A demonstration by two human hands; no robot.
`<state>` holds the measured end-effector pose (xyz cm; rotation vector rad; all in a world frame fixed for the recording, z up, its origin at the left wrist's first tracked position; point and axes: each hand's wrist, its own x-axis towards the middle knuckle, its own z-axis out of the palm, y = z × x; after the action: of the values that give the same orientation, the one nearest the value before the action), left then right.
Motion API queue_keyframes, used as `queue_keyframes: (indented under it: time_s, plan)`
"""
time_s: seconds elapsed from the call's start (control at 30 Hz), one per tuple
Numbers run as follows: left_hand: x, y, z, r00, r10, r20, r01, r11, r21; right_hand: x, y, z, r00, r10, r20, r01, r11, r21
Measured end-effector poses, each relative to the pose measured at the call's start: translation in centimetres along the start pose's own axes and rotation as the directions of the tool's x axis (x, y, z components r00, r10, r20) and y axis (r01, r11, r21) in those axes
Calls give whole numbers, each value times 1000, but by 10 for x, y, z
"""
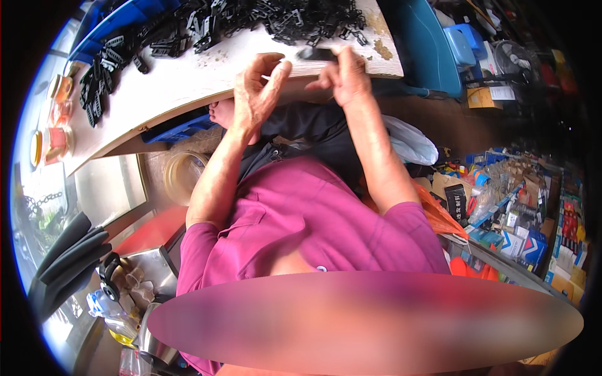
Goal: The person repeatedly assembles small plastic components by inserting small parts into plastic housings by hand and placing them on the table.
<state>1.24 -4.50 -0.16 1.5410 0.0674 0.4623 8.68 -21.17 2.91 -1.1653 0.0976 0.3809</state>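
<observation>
My right hand (346,76) is over the table's front edge, pinching a small black plastic part (321,55) that is smeared by motion. To its left, my left hand (260,84) is raised with fingers bent and thumb apart; nothing shows in its grasp. Beyond both hands, a heap of black plastic parts (301,22) covers the far side of the white table (182,78). More of these slotted pieces (97,88) lie in a row at the table's left end, and a single one (140,64) sits apart.
A blue crate (119,22) stands at the far left, with jars (58,113) below it. Right of the table is a teal bin (433,50). A white plastic bag (411,141) lies by my right arm. Shelves of boxed goods (520,244) fill the right side.
</observation>
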Motion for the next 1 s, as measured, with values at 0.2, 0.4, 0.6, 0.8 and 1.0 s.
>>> queue_keyframes:
  time_s: [0.2,0.4,0.6,0.8,1.0]
  plan:
    - [25,-20,-9,992,123,-20,-114,962,249,32,-87,-58,828,-254,-500,264,963,-51]
    - [19,-13,-6,981,196,-3,-180,910,374,55,-66,-80,866,-163,-472,16,954,-299]
    - [20,-16,-7,979,204,-5,-188,912,366,71,-49,-72,932,-168,-322,-54,813,-580]
    - [18,-12,-9,984,179,11,-169,906,388,74,-46,-66,908,-268,-323,-61,678,-733]
    - [10,-4,-2,999,-19,41,15,996,82,37,-40,-44,982,-20,-190,-49,935,-350]
